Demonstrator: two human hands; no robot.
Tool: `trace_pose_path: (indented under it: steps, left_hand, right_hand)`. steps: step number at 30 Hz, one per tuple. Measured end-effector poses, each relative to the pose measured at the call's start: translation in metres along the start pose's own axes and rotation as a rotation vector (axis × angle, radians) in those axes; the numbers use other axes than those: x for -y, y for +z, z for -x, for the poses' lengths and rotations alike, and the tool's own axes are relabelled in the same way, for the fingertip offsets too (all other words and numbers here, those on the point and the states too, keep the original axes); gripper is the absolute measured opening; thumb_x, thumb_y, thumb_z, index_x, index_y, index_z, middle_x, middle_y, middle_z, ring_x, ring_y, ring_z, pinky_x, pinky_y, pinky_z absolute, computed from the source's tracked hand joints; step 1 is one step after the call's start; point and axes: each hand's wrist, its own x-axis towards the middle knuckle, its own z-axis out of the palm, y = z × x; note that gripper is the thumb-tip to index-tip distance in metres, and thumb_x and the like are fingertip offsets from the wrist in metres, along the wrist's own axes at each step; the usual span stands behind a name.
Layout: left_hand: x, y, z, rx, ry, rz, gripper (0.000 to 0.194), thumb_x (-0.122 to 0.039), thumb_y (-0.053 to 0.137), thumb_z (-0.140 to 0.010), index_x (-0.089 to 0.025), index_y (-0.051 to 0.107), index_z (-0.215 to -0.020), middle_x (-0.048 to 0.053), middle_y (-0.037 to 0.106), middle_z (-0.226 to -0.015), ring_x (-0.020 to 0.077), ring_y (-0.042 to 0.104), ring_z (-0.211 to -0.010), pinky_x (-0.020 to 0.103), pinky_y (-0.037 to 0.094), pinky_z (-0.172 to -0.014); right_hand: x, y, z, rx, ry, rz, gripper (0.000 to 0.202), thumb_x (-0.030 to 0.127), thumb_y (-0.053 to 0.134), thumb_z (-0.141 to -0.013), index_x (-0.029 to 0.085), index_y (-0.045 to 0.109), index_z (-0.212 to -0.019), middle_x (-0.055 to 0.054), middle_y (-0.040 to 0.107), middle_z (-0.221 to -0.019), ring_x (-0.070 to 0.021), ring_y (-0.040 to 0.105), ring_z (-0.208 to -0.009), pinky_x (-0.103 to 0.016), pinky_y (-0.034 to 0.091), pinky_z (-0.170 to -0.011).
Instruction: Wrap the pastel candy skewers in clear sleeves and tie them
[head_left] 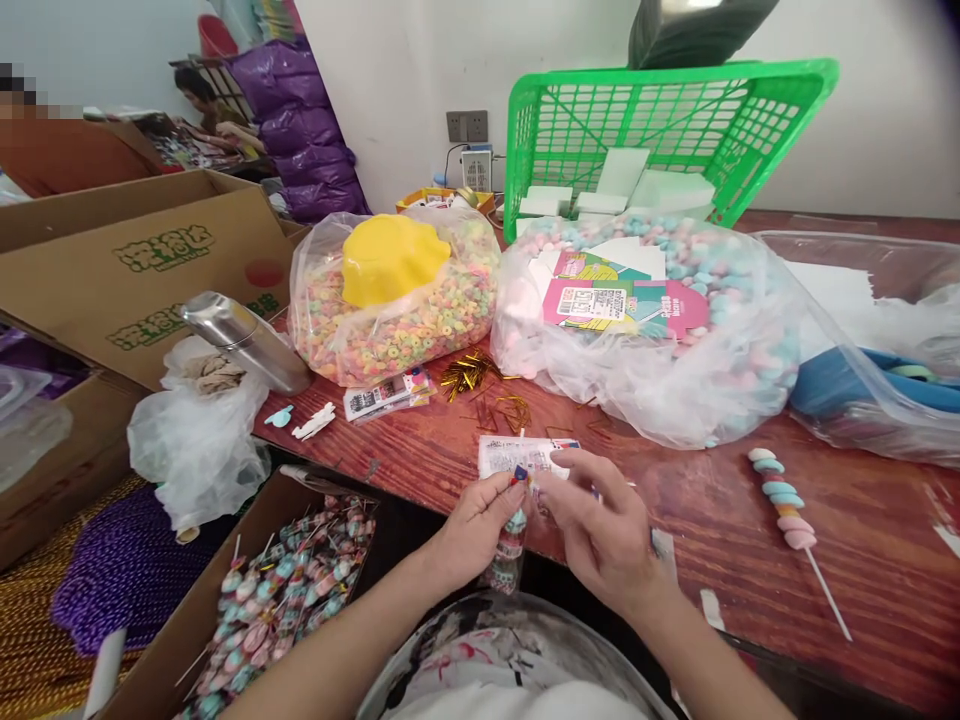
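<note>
At the table's front edge, my left hand (480, 515) pinches the gathered top of a wrapped candy skewer (510, 550), which hangs down in its clear printed wrapper. My right hand (607, 520) is just to the right, with its fingers apart and bent near the skewer's top. Flat printed wrappers (517, 455) lie right behind the hands. Gold twist ties (469, 374) are heaped farther back, with thin loose ones beside them. An unwrapped candy skewer (784, 500) on a white stick lies on the table at the right.
A cardboard box (169, 600) of wrapped skewers stands at lower left. Behind are a steel flask (247, 340), a bag of ring candies (397, 340) with a yellow bowl, a bag of pastel candies (720, 300) and a green basket (667, 75). Two people are in the left background.
</note>
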Motion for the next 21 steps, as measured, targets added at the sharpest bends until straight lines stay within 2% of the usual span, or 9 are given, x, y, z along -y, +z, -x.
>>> trace_pose_path:
  steps: [3, 5, 8, 11, 13, 14, 18, 19, 21]
  left_hand:
    - [-0.005, -0.007, -0.001, 0.263, -0.174, 0.159, 0.049, -0.06, 0.056, -0.08, -0.012, 0.058, -0.07, 0.002, 0.058, -0.062, 0.0095, 0.053, -0.049, 0.02, 0.037, -0.051]
    - [-0.005, -0.009, -0.001, 0.437, -0.292, 0.269, 0.047, -0.058, 0.063, -0.075, -0.012, 0.057, -0.067, 0.002, 0.058, -0.061, 0.0083, 0.051, -0.041, 0.021, 0.037, -0.046]
    - [-0.002, -0.011, 0.0, 0.603, -0.415, 0.361, 0.043, -0.054, 0.069, -0.071, -0.013, 0.056, -0.067, 0.001, 0.057, -0.06, 0.0084, 0.048, -0.039, 0.022, 0.039, -0.044]
    - [-0.002, -0.013, 0.003, 0.66, -0.445, 0.301, 0.045, -0.059, 0.067, -0.071, -0.015, 0.056, -0.07, 0.002, 0.056, -0.061, 0.0104, 0.048, -0.043, 0.025, 0.04, -0.046]
    - [-0.004, -0.014, 0.008, 0.609, -0.384, 0.106, 0.047, -0.063, 0.059, -0.076, -0.016, 0.056, -0.072, 0.001, 0.054, -0.062, 0.0107, 0.047, -0.045, 0.025, 0.04, -0.048]
    - [-0.004, -0.015, 0.01, 0.538, -0.306, -0.054, 0.045, -0.061, 0.055, -0.08, -0.016, 0.057, -0.074, 0.001, 0.054, -0.064, 0.0115, 0.048, -0.049, 0.025, 0.041, -0.051]
    - [-0.001, -0.016, 0.018, 0.189, 0.122, -0.682, 0.025, -0.035, 0.044, -0.092, -0.018, 0.059, -0.083, 0.004, 0.057, -0.081, 0.0154, 0.051, -0.077, 0.029, 0.043, -0.077]
    - [0.0, -0.017, 0.018, 0.152, 0.173, -0.739, 0.024, -0.031, 0.042, -0.092, -0.017, 0.059, -0.08, 0.003, 0.056, -0.081, 0.0152, 0.05, -0.077, 0.029, 0.042, -0.078]
    - [0.003, -0.017, 0.017, 0.131, 0.158, -0.693, 0.029, -0.028, 0.04, -0.092, -0.016, 0.056, -0.072, 0.001, 0.052, -0.072, 0.013, 0.047, -0.068, 0.026, 0.041, -0.07]
  right_hand:
    - [-0.011, -0.022, -0.001, 0.291, -0.339, 0.247, 0.039, 0.011, 0.05, -0.088, 0.026, 0.059, -0.122, -0.006, 0.06, -0.128, -0.0273, 0.047, -0.122, -0.049, 0.037, -0.097]
    - [-0.015, -0.032, -0.003, 0.4, -0.421, 0.278, 0.037, 0.014, 0.049, -0.091, 0.023, 0.057, -0.125, -0.004, 0.063, -0.124, -0.0268, 0.043, -0.126, -0.052, 0.028, -0.103]
    - [-0.013, -0.04, -0.006, 0.477, -0.467, 0.199, 0.034, 0.012, 0.047, -0.091, 0.018, 0.057, -0.123, -0.005, 0.069, -0.111, -0.0228, 0.052, -0.114, -0.05, 0.025, -0.103]
    - [-0.003, -0.038, -0.008, 0.543, -0.415, 0.128, 0.028, 0.007, 0.046, -0.086, 0.017, 0.062, -0.107, -0.003, 0.069, -0.086, -0.0197, 0.058, -0.092, -0.046, 0.031, -0.092]
    - [0.003, -0.031, -0.006, 0.552, -0.292, 0.107, 0.024, 0.004, 0.044, -0.082, 0.018, 0.062, -0.09, -0.002, 0.065, -0.074, -0.0191, 0.056, -0.081, -0.044, 0.032, -0.083]
    - [0.005, -0.026, -0.004, 0.54, -0.214, 0.103, 0.022, 0.004, 0.044, -0.081, 0.019, 0.061, -0.083, -0.001, 0.063, -0.07, -0.0186, 0.054, -0.077, -0.042, 0.032, -0.08]
    - [0.006, -0.007, 0.004, 0.5, 0.103, 0.052, 0.024, 0.006, 0.044, -0.086, 0.019, 0.057, -0.071, 0.001, 0.06, -0.065, -0.0161, 0.049, -0.07, -0.035, 0.03, -0.071]
    - [0.007, -0.004, 0.004, 0.495, 0.147, 0.053, 0.024, 0.006, 0.044, -0.087, 0.02, 0.058, -0.072, 0.0, 0.061, -0.067, -0.0164, 0.049, -0.072, -0.035, 0.03, -0.071]
    - [0.01, -0.001, 0.003, 0.484, 0.16, 0.089, 0.02, 0.008, 0.046, -0.087, 0.02, 0.061, -0.082, -0.002, 0.065, -0.078, -0.0188, 0.051, -0.081, -0.036, 0.03, -0.075]
